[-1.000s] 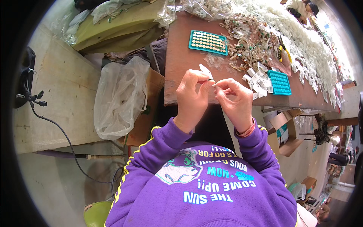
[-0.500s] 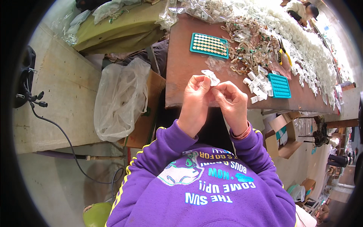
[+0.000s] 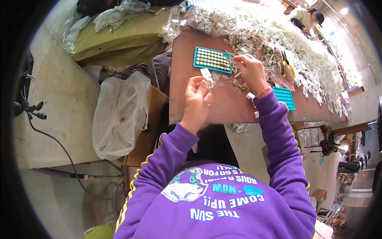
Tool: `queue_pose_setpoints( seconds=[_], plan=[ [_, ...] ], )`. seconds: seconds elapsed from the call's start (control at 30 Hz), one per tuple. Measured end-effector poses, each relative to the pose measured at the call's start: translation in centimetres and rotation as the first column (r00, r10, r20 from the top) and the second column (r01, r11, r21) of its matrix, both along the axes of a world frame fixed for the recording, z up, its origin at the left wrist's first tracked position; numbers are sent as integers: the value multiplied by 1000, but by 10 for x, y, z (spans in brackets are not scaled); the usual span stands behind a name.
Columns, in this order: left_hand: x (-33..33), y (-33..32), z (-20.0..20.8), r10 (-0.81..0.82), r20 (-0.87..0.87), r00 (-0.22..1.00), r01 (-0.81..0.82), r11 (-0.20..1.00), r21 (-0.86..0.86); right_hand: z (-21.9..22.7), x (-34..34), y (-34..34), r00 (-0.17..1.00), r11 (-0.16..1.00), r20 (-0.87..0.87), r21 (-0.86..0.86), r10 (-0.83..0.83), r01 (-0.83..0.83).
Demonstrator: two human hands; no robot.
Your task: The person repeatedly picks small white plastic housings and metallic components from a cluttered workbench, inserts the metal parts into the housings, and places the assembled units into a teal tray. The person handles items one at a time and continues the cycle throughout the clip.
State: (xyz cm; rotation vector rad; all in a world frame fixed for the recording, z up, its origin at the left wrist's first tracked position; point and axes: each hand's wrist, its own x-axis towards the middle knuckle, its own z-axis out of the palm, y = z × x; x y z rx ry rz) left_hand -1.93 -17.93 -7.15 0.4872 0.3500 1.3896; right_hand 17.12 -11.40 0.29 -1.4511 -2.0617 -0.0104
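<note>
My left hand [image 3: 196, 97] is closed, pinching a small white plastic case [image 3: 206, 75] between thumb and fingers. The case hangs unfolded, one half white, the other looking clear. Farther up and to the right, my right hand [image 3: 252, 72] reaches over the table, fingertips pressed together at the right edge of a teal tray [image 3: 194, 63]. Whatever those fingertips hold is too small to make out. Rows of round, pale gold discs [image 3: 211, 57] fill most of the tray; its right end looks darker. Several white cases [image 3: 250, 96] lie partly hidden by my right forearm.
A second teal tray [image 3: 283, 98] lies right of my right wrist. Beyond are tangled small parts [image 3: 254, 42], yellow-handled pliers [image 3: 286, 65] and a large heap of white pieces [image 3: 310, 65]. A clear plastic bag [image 3: 119, 115] hangs at the left. Another person [image 3: 303, 18] is at far right.
My hands, together on the white case before, have parted. The left keeps the case, now unfolded; the right has moved up and right to the disc tray.
</note>
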Motion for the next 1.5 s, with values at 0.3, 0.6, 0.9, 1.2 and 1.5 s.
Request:
queue_pose_setpoints(
  seconds=[0.3,0.6,0.9,1.2,1.5],
  plan=[
    [-3,0,4,-45,64,997,48,998,-37,-8,5,29,910,990,398,35,115,-140],
    [-2,2,-7,-37,209,977,44,999,-32,19,-7,-33,865,945,389,-50,317,-323],
    [-1,2,-2,-25,151,988,31,999,-39,-23,8,56,987,999,153,-16,40,-38],
    [0,1,0,-17,155,988,30,996,-83,-36,12,73,987,994,158,-110,20,-2],
    [0,1,6,-20,103,994,28,997,-76,-30,7,93,977,967,195,-251,84,-33]
  ],
)
